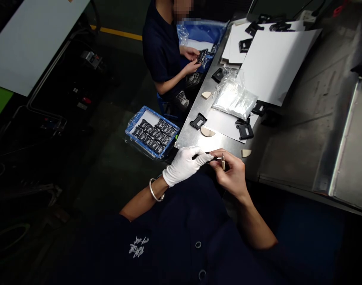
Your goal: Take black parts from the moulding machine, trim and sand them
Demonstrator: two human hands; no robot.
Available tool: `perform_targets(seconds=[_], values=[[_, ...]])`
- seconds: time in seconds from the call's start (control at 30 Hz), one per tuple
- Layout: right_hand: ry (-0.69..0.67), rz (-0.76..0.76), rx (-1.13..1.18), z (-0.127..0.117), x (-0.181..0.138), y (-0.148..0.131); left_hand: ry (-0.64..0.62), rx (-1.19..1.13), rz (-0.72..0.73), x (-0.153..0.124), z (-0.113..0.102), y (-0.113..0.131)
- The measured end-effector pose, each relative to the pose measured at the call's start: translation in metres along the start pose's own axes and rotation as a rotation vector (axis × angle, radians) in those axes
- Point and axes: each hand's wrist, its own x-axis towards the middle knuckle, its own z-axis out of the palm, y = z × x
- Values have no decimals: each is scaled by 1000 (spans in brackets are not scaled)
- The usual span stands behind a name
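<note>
My left hand (184,165) wears a white glove and is closed on a dark piece, probably one of the black plastic parts, mostly hidden by my fingers. My right hand (233,174) is bare and meets the left at the table's near edge. Its fingers are closed on a slim pen-like tool (223,162) with a pale handle and a metallic tip pointing up; its exact kind cannot be made out. On the table just beyond lie a black plastic part (198,121) with a central opening and another black part (245,132).
A metal table (186,136) carries white sheets (277,63), a clear plastic bag (235,97) and pale wedge-shaped pieces (207,132). A blue crate (130,128) of black parts stands left of it. A co-worker (163,51) sits beyond, handling a black part.
</note>
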Motion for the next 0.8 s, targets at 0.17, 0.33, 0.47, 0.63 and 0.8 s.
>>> perform_targets(seconds=[0.17, 0.33, 0.47, 0.63, 0.8], values=[[-17, 6, 9, 1, 3, 1, 32, 67, 53, 1, 0, -2], [-18, 11, 9, 3, 2, 1, 10, 86, 10, 2, -1, 0], [-23, 14, 13, 3, 2, 1, 20, 94, 31, 3, -2, 2], [-10, 3, 14, 4, 3, 2, -20, 127, 9, 3, -4, 3], [-10, 14, 9, 5, 3, 2, -17, 105, 44, 4, -4, 2]])
